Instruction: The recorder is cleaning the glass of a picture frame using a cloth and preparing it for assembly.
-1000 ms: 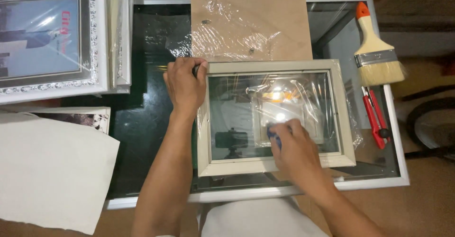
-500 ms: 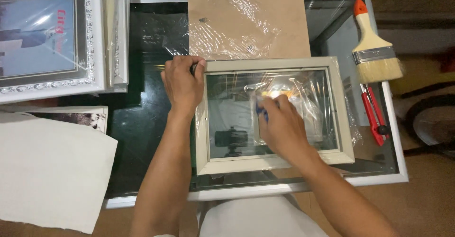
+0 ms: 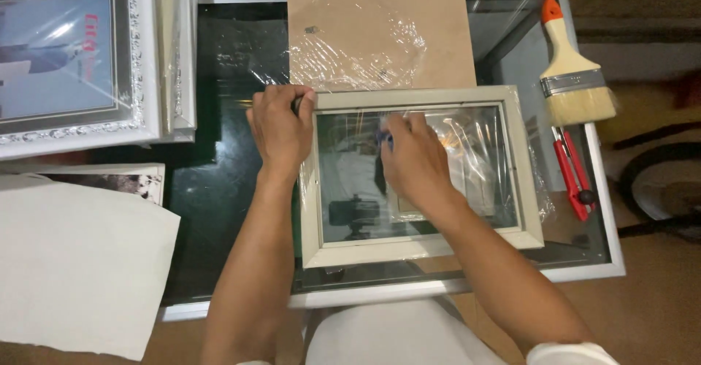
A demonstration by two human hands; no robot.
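Observation:
A cream picture frame (image 3: 529,168) with a glass pane lies on the glass-topped table (image 3: 606,212), partly covered in clear plastic film. My left hand (image 3: 281,128) grips the frame's top left corner. My right hand (image 3: 412,162) presses a small blue thing (image 3: 385,140), mostly hidden under the fingers, against the upper middle of the glass. A brown backing board (image 3: 380,33) with crumpled film lies just behind the frame.
A wide paintbrush (image 3: 573,73) with an orange tip and a red utility knife (image 3: 573,175) lie at the table's right edge. A white ornate framed picture (image 3: 73,58) sits at the left, with a large white sheet (image 3: 73,270) below it.
My right hand has slid the blue thing across the glass from the lower right toward the upper middle. My left hand has stayed on the corner.

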